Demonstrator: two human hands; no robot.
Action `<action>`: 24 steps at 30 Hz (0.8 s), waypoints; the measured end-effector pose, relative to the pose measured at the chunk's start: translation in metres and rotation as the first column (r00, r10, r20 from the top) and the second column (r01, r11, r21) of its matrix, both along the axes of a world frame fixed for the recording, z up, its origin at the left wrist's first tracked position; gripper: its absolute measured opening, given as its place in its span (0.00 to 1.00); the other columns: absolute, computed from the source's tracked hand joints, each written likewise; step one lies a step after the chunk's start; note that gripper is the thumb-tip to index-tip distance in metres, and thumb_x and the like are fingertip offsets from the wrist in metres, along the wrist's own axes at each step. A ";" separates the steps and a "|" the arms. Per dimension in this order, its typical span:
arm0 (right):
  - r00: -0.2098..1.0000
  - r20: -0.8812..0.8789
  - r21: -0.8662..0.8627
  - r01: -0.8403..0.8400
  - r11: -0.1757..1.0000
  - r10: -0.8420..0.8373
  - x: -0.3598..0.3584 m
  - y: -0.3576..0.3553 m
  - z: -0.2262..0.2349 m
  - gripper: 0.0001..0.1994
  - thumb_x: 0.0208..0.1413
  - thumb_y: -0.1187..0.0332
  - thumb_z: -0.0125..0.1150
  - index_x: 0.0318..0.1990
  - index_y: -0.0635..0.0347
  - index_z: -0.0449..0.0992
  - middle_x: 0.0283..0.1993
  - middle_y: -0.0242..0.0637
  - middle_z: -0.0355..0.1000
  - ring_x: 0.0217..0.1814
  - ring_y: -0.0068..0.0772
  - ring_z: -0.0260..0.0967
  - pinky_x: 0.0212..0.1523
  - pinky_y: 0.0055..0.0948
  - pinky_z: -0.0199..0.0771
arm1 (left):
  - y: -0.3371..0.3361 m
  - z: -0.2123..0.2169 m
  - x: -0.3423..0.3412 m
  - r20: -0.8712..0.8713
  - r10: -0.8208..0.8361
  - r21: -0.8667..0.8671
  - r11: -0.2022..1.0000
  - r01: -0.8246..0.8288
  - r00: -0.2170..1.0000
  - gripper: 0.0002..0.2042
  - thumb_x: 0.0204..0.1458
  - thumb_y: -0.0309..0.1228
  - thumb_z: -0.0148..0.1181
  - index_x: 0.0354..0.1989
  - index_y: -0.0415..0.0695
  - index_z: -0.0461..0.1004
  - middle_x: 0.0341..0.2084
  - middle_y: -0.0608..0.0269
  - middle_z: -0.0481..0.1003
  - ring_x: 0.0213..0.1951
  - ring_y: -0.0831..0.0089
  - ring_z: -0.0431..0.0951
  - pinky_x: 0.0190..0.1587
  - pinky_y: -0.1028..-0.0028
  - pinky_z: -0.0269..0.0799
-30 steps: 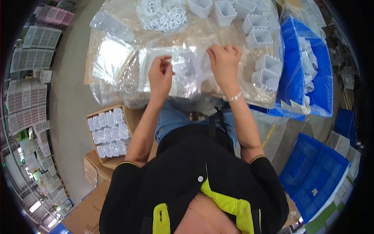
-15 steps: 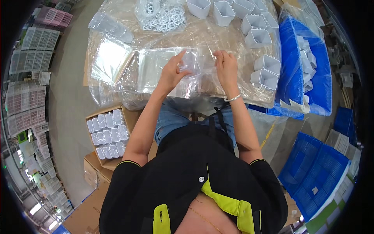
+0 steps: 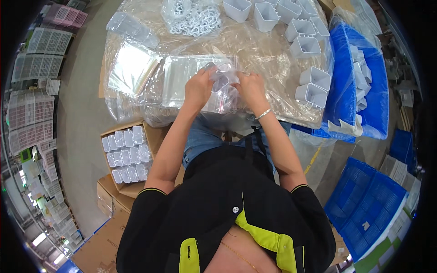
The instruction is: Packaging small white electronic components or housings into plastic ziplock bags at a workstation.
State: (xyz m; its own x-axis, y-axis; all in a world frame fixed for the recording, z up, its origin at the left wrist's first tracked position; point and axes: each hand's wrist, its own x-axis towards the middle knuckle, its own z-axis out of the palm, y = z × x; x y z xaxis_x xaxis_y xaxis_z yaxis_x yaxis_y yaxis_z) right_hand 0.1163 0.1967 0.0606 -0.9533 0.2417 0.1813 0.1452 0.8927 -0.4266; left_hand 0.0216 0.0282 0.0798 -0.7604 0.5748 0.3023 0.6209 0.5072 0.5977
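Observation:
A pale, cup-shaped container [image 3: 221, 82] lies between my hands at the near side of the table, with clear film around it; whether it is fully inside a bag I cannot tell. My left hand [image 3: 198, 90] is closed on its left side, thumb and fingers against it. My right hand [image 3: 251, 90] pinches the clear plastic bag [image 3: 233, 68] at the right, its fingertips slightly blurred. Beneath both hands rests a stack of flat clear bags [image 3: 175, 82].
Grey-white cups [image 3: 305, 47] stand at the far right, and two more [image 3: 311, 95] nearer. White hooks or rings [image 3: 193, 22] are heaped at the back. Left are shiny bags [image 3: 132, 68] and nested clear containers [image 3: 132, 29]. A blue crate [image 3: 375, 100] and a carton of wrapped pieces [image 3: 125, 154] flank me.
My right hand has moved left and down to the container and closed on the film. My left hand has closed in on the container's left side.

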 end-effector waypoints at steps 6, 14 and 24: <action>0.959 0.129 0.226 0.221 0.949 -0.254 0.015 0.022 -0.033 0.18 0.46 0.63 0.66 0.45 0.59 0.75 0.44 0.47 0.75 0.50 0.48 0.68 0.47 0.42 0.66 | -0.006 -0.006 -0.005 0.135 -0.009 0.046 0.999 0.003 0.991 0.07 0.48 0.24 0.59 0.36 0.41 0.78 0.27 0.54 0.72 0.29 0.57 0.73 0.33 0.64 0.68; 0.888 -0.457 0.084 -0.006 0.996 0.044 -0.018 -0.013 0.030 0.15 0.44 0.66 0.66 0.40 0.60 0.75 0.36 0.35 0.72 0.47 0.40 0.66 0.46 0.40 0.65 | 0.002 -0.006 0.002 0.087 -0.005 0.090 0.996 -0.003 0.996 0.05 0.47 0.22 0.60 0.33 0.39 0.77 0.24 0.54 0.70 0.26 0.60 0.71 0.30 0.67 0.66; 0.992 -0.078 0.230 -0.081 0.970 0.102 -0.018 -0.042 0.037 0.18 0.47 0.71 0.58 0.47 0.66 0.71 0.33 0.35 0.71 0.41 0.37 0.69 0.65 0.54 0.51 | 0.009 0.004 0.002 0.478 -0.009 0.286 0.947 -0.146 0.878 0.07 0.53 0.20 0.55 0.40 0.36 0.71 0.28 0.62 0.75 0.28 0.77 0.74 0.32 0.77 0.71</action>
